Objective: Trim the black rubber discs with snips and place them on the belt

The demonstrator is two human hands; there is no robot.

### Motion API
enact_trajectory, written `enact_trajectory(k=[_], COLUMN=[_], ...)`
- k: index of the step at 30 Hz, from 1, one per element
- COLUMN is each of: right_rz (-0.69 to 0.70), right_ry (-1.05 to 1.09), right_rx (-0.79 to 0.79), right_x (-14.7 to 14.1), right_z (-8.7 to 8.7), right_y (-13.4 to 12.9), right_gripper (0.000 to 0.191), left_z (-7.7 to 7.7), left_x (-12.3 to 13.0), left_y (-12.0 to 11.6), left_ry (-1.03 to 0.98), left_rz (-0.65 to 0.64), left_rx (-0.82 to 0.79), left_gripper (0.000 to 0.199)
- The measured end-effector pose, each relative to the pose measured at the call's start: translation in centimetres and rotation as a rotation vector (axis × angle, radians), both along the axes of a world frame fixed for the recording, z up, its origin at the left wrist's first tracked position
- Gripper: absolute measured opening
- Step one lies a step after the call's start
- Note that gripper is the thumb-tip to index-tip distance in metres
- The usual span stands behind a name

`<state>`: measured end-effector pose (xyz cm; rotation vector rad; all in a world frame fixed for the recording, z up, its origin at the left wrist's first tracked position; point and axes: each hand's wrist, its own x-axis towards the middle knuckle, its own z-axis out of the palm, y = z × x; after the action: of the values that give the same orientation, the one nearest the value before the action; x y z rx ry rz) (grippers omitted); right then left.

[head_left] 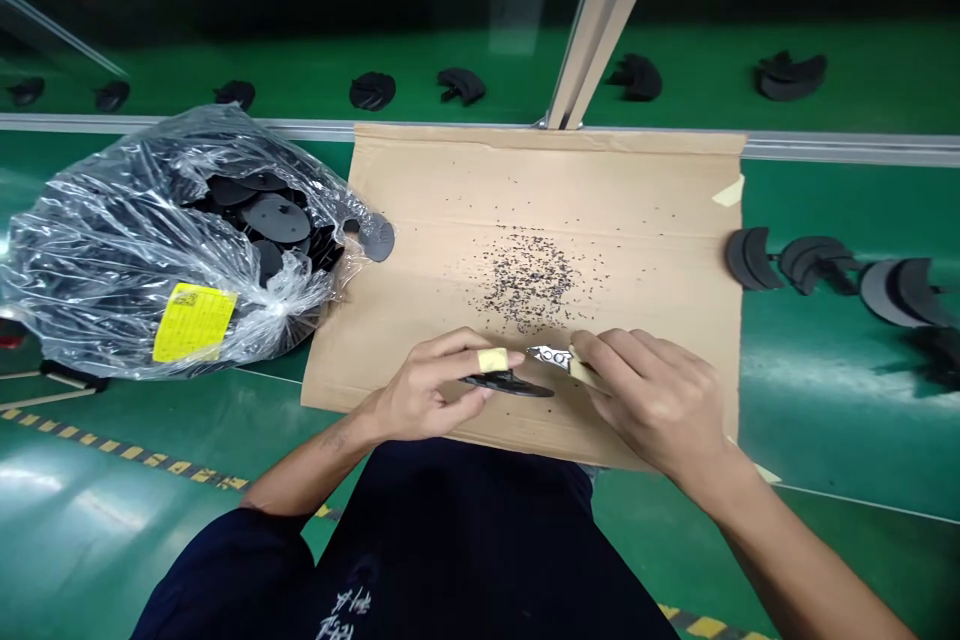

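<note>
Far left on the green workbench, a clear plastic bag is lying slumped and packed with black discs, a yellow label showing on its side. One more disc is sitting at the bag's mouth, over the left edge of a cardboard sheet.

Left hand is working at the sheet's near edge, clenched on a black plastic disc. The disc is lying nearly edge-on to the view and sticking out to the right of the fingers, one of them wrapped in yellow tape.

Right hand is gripping the pale handle of a small knife, its metal blade pointing left, just above the disc. Whether blade and disc are touching is hard to tell.

Black flecks are lying scattered mid-sheet, just beyond the hands. Past the sheet's right edge, curved black parts are resting on the bench; more are lying in a row along its far side.
</note>
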<state>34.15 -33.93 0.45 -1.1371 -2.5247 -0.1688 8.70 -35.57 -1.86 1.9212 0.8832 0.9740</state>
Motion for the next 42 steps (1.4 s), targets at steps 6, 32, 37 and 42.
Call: enact_trajectory(k=[6,32,37,42], right_rz=[-0.074,-0.195,-0.227,-0.272], right_ry=[-0.084,0.756,0.762,0.775], right_rx=[-0.08,-0.227,-0.304,-0.303], right_x=[0.6,2.6,4.6,5.5], right_z=[-0.1,-3.2,-4.8,-7.1], right_y=[0.2,1.4,-0.8,-2.1], right_gripper=[0.017,0.017,0.02,0.026], left_z=[-0.8,4.8,2.1,-1.3], left_x=[0.5,1.1,4.4,5.4], left_y=[1.4,24.3,32.3,34.4], left_ry=[0.122,0.495,0.563,0.637], left_rz=[0.007,0.223,0.375,0.383], left_rx=[0.068,0.052,0.096,0.016], left_gripper=[0.039,0.009,0.017,0.012])
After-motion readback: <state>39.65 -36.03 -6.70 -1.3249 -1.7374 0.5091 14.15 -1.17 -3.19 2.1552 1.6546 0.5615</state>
